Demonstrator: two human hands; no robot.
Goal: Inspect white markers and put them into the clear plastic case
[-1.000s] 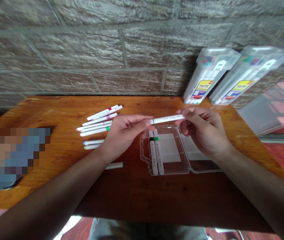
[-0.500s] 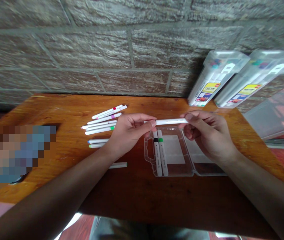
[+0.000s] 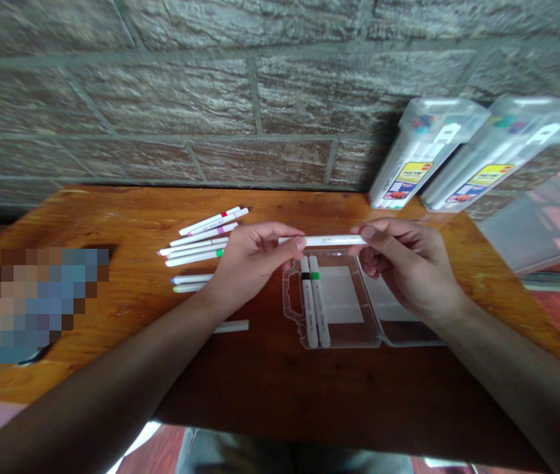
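Observation:
A white marker [image 3: 326, 240] lies level in the air, pinched at its left end by my left hand [image 3: 250, 260] and at its right end by my right hand [image 3: 403, 266]. It hovers above an open clear plastic case [image 3: 343, 332] lying flat on the wooden table [image 3: 126, 217]. In the case's left half lie two white markers [image 3: 315, 303] side by side, one with a black band, one with a green band.
Several loose white markers [image 3: 203, 240] with coloured bands lie left of my left hand, two more [image 3: 188, 283] below them and one [image 3: 233, 326] by my forearm. Two closed marker cases [image 3: 457, 155] lean on the stone wall at the back right. A clear bin [image 3: 546, 217] stands far right.
Both hands still hold the marker between them; my left fingers have closed further over its left end. The view has shifted slightly.

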